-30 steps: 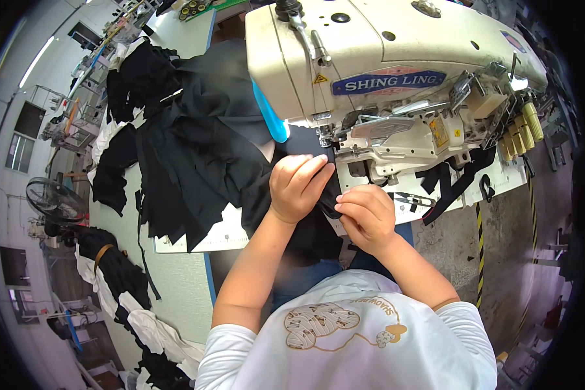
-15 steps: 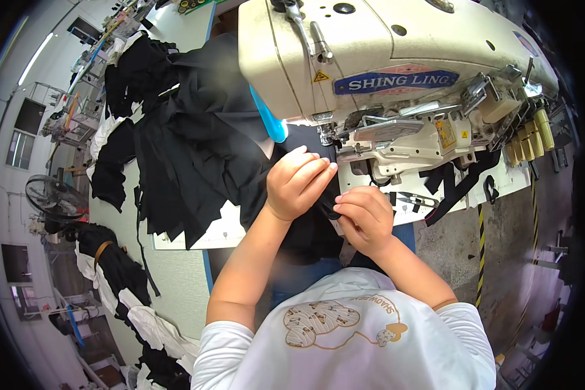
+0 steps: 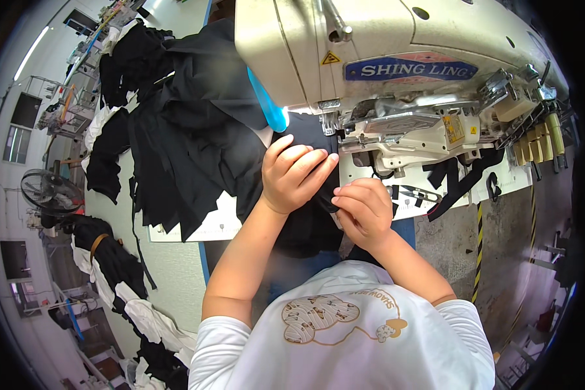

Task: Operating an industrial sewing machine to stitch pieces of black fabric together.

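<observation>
Black fabric (image 3: 305, 224) runs from my lap up over the machine bed to the presser foot (image 3: 329, 122) of a cream sewing machine (image 3: 383, 39). My left hand (image 3: 296, 172) is closed on the fabric just in front of the foot, fingers bent and close together. Lower and to the right, my right hand (image 3: 364, 211) pinches the fabric's right edge between thumb and fingers. The needle itself is too small to make out. A lit blue lamp arm (image 3: 270, 104) reaches down beside the foot.
Heaped black garments (image 3: 182, 136) cover the table to the left. Small scissors-like snips (image 3: 420, 194) and black strips (image 3: 468, 185) lie on the white bed (image 3: 513, 185) at right. A standing fan (image 3: 51, 192) is at far left; yellow-black tape (image 3: 478, 260) marks the floor.
My left hand has shifted slightly up and left, its fingers bunched over the fabric. The right hand keeps its pinch almost in place. The whole view has tilted a little.
</observation>
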The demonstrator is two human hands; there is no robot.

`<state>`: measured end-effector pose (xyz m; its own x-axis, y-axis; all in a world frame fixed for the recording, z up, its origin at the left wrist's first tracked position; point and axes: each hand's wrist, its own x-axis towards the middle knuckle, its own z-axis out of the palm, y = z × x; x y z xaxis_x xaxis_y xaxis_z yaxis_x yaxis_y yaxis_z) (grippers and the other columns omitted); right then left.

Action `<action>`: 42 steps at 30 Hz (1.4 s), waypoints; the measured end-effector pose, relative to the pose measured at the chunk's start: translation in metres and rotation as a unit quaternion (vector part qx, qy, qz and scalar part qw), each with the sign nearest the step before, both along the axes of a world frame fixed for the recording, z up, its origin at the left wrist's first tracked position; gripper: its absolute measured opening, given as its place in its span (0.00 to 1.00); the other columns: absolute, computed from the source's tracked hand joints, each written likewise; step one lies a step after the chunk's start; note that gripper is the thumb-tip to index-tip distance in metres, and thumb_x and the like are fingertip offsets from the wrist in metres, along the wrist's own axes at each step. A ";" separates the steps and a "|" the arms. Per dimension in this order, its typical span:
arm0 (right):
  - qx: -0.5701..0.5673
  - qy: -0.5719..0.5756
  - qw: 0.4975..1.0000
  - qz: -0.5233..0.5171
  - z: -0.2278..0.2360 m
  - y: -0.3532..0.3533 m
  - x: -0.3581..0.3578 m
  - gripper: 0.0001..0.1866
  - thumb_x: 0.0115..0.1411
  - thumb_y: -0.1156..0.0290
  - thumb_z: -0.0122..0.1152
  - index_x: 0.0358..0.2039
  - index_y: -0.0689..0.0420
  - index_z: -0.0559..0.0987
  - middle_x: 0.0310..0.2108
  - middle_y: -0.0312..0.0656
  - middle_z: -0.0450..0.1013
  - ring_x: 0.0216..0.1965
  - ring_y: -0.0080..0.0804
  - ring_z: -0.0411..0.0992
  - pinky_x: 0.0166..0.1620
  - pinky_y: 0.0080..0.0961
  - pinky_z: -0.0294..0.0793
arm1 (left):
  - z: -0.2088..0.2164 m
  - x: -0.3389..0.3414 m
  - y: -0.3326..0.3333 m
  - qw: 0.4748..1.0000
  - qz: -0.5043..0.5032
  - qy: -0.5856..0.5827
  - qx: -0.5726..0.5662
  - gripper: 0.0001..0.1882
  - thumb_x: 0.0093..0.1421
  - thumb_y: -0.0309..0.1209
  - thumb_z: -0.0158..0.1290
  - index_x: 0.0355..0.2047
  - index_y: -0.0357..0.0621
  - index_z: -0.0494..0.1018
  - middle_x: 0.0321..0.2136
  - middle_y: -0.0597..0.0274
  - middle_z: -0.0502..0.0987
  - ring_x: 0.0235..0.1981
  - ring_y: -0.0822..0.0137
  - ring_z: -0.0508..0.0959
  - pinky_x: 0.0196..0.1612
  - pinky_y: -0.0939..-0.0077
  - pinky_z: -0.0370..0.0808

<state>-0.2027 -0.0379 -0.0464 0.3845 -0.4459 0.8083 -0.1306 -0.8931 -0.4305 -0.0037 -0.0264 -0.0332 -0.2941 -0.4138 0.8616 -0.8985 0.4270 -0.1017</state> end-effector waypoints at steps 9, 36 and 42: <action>-0.003 -0.003 1.000 -0.015 0.000 -0.002 0.003 0.17 0.43 0.79 0.71 0.36 0.56 0.83 0.42 0.38 0.80 0.39 0.41 0.76 0.40 0.36 0.77 | 0.002 -0.003 0.002 0.999 0.040 0.007 0.011 0.12 0.53 0.31 0.65 0.39 0.58 0.86 0.41 0.77 0.79 0.44 0.70 0.76 0.61 0.57 0.70; -0.035 -0.009 0.997 -0.073 0.004 -0.023 0.013 0.18 0.44 0.82 0.69 0.38 0.53 0.82 0.43 0.34 0.80 0.38 0.41 0.75 0.42 0.36 0.73 | 0.005 0.001 0.012 0.997 0.066 -0.005 0.041 0.09 0.57 0.36 0.63 0.39 0.62 0.85 0.43 0.83 0.82 0.46 0.73 0.76 0.68 0.48 0.61; -0.042 -0.004 0.996 -0.084 0.006 -0.030 0.017 0.18 0.44 0.81 0.69 0.38 0.52 0.83 0.43 0.32 0.80 0.39 0.39 0.75 0.43 0.35 0.72 | 0.010 0.000 0.011 0.994 0.094 0.001 0.054 0.11 0.58 0.35 0.62 0.42 0.61 0.85 0.45 0.82 0.82 0.48 0.71 0.77 0.68 0.47 0.61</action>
<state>-0.1855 -0.0677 -0.0400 0.3034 -0.4333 0.8487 -0.2781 -0.8921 -0.3560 -0.0039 -0.0156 -0.0230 -0.2010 -0.5522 0.8091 -0.9638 0.2591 -0.0626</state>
